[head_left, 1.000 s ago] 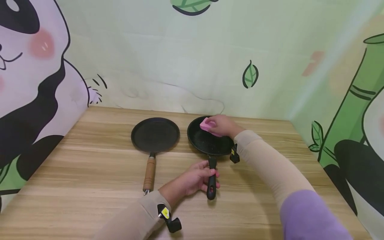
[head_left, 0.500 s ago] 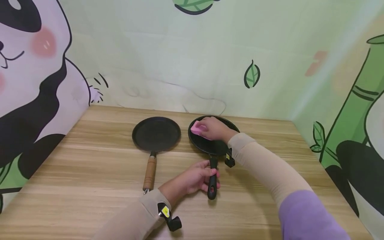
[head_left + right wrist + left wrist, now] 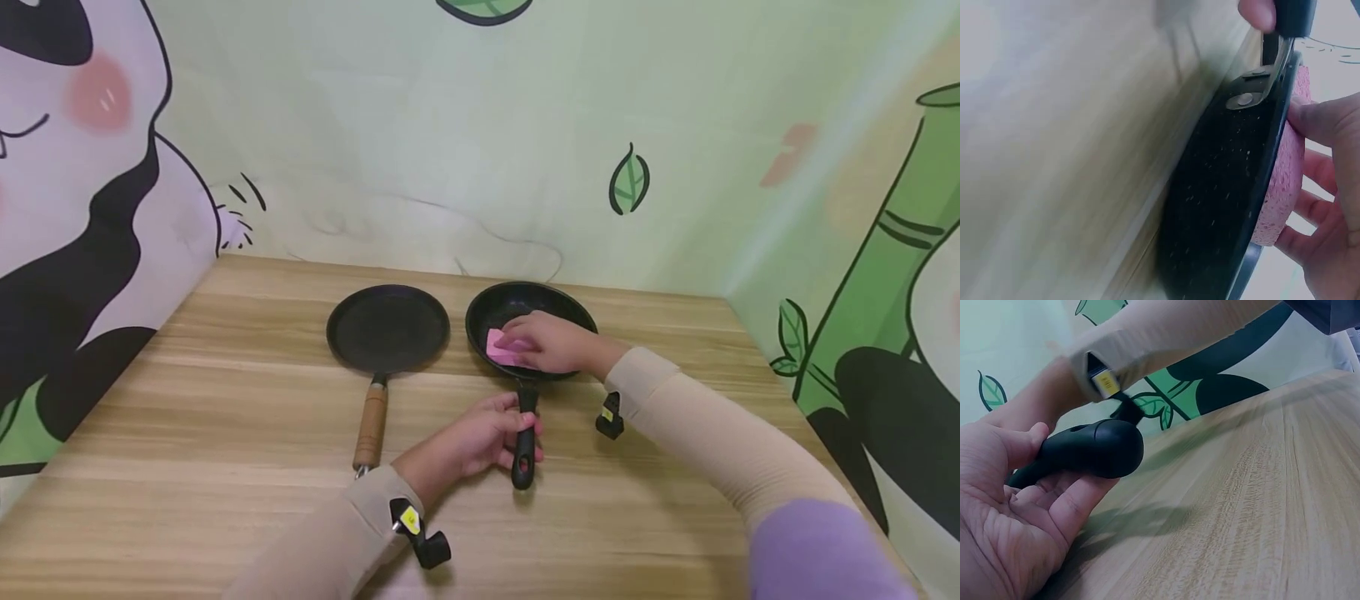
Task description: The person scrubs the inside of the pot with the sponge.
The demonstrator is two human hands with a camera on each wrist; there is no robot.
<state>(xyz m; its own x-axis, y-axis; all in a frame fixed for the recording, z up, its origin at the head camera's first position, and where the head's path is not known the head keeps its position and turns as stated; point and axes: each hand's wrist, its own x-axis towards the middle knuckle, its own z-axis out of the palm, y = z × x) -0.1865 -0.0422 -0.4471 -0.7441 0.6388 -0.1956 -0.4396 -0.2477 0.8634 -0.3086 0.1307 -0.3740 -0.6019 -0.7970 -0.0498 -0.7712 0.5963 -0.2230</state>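
Observation:
A black frying pan (image 3: 525,293) sits toward the back of the wooden table, its handle (image 3: 524,442) pointing at me. My left hand (image 3: 483,435) grips that handle, thumb on top and fingers underneath, as the left wrist view also shows (image 3: 1029,500). Inside the pan my right hand (image 3: 555,342) holds a pink sponge (image 3: 497,347) against the near left part of the inner surface. In the right wrist view, thumb and fingers (image 3: 1322,178) clasp the porous sponge (image 3: 1282,187) at the rim of the speckled pan (image 3: 1216,200).
Left of the frying pan lies a flat black griddle pan (image 3: 387,329) with a wooden handle (image 3: 371,425). The wooden table (image 3: 225,467) meets a wall (image 3: 420,150) printed with pandas and bamboo behind. Each wrist carries a small black camera (image 3: 431,548).
My right hand first slid the sponge left across the pan, then drew it toward the near side by the handle. The left hand keeps its grip on the handle.

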